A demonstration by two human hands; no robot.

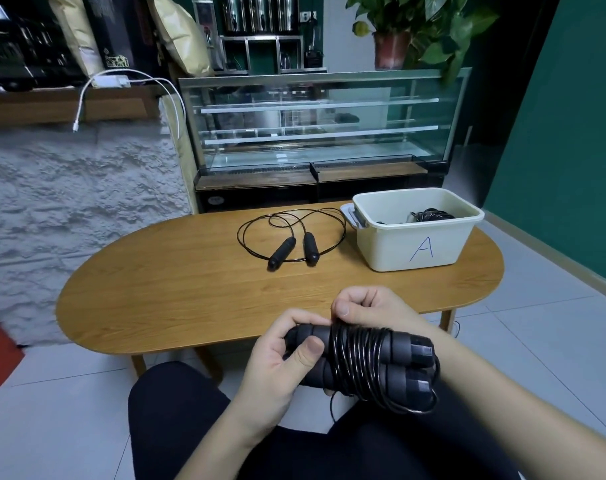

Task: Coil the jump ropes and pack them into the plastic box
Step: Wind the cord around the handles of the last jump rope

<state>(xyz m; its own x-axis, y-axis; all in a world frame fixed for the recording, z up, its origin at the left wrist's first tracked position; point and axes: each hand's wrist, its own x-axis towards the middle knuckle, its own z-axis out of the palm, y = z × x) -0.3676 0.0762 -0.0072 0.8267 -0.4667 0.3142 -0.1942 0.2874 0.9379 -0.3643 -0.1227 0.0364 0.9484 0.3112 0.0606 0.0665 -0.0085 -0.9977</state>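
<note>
A seated person's left hand grips the paired black handles of a jump rope above the lap, its cord wound tightly round them; the right hand pinches the cord at the top of the coil. Beyond, on the oval wooden table, a second rope lies loose — just left of the plastic box marked "A", already holding coiled rope.

The near half of the wooden table is bare and open to reach. Farther back, a loose jump rope sprawls left of the plastic box. The box mouth is open from above; a coiled rope occupies its right side.
</note>
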